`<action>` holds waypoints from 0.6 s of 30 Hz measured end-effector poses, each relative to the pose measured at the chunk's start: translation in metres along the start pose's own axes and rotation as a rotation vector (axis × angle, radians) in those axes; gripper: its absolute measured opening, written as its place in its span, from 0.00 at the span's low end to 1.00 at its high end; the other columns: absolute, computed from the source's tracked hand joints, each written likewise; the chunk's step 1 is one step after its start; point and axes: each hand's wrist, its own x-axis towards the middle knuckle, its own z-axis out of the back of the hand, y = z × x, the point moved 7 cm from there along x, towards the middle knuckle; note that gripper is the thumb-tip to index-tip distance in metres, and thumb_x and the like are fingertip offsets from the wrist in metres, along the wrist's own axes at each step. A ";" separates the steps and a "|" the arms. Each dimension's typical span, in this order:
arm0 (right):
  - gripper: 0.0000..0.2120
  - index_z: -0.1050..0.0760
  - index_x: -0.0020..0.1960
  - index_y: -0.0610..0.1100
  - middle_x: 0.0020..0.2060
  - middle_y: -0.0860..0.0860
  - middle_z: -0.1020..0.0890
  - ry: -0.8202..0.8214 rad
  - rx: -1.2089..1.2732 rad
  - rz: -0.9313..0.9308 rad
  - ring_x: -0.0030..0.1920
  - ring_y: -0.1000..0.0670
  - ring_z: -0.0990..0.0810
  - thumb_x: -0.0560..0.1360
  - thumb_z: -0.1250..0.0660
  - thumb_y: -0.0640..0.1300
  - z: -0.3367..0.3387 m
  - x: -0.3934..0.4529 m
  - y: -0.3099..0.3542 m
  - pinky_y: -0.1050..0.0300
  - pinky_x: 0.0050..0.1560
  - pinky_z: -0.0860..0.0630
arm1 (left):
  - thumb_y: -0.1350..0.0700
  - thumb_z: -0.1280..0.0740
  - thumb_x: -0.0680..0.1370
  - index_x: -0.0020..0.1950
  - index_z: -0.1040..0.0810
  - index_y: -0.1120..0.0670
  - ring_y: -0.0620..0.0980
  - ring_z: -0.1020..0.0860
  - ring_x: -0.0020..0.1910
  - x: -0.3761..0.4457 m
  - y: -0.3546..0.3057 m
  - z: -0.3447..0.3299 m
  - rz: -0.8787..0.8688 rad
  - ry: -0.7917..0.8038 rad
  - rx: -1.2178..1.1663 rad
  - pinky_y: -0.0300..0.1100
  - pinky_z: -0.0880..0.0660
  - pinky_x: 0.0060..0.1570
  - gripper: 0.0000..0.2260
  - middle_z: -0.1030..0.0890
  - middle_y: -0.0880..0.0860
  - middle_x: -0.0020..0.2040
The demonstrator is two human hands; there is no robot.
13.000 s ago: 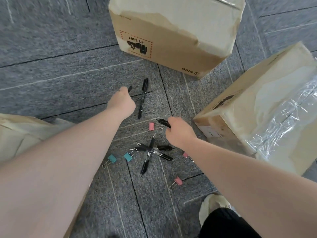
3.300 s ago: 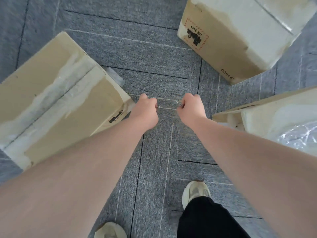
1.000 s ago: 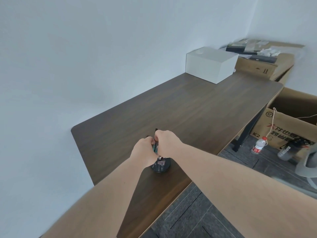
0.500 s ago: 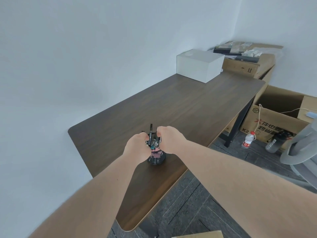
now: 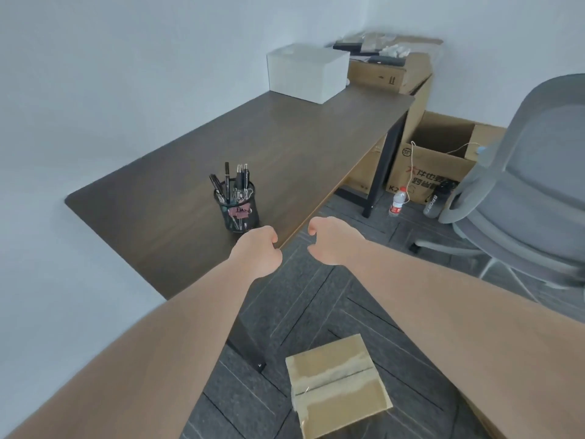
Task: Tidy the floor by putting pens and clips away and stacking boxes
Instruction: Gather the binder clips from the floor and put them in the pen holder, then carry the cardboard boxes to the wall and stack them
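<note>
Pens (image 5: 238,177) and clips (image 5: 238,212) are held in a mesh cup (image 5: 237,210) on the counter (image 5: 285,147). The left hand (image 5: 258,253) and right hand (image 5: 332,240) are loosely curled, grasping nothing. "SPORT" is printed on a bottle (image 5: 438,199); a carton (image 5: 433,163) is marked "K2", perhaps.
</note>
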 end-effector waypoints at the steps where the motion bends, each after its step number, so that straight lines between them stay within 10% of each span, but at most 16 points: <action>1: 0.16 0.32 0.65 0.44 0.60 0.44 0.25 0.029 0.000 -0.014 0.55 0.43 0.24 0.78 0.39 0.41 -0.012 -0.006 -0.011 0.49 0.52 0.24 | 0.58 0.40 0.78 0.67 0.29 0.55 0.57 0.27 0.63 -0.005 0.001 -0.016 0.002 0.030 0.007 0.46 0.28 0.59 0.16 0.26 0.55 0.66; 18: 0.20 0.35 0.66 0.46 0.60 0.43 0.28 0.360 -0.058 -0.170 0.58 0.39 0.26 0.77 0.36 0.46 -0.321 -0.013 -0.212 0.43 0.55 0.24 | 0.54 0.39 0.79 0.73 0.36 0.54 0.59 0.24 0.57 -0.020 0.086 -0.345 0.274 0.236 -0.001 0.50 0.25 0.51 0.23 0.27 0.57 0.65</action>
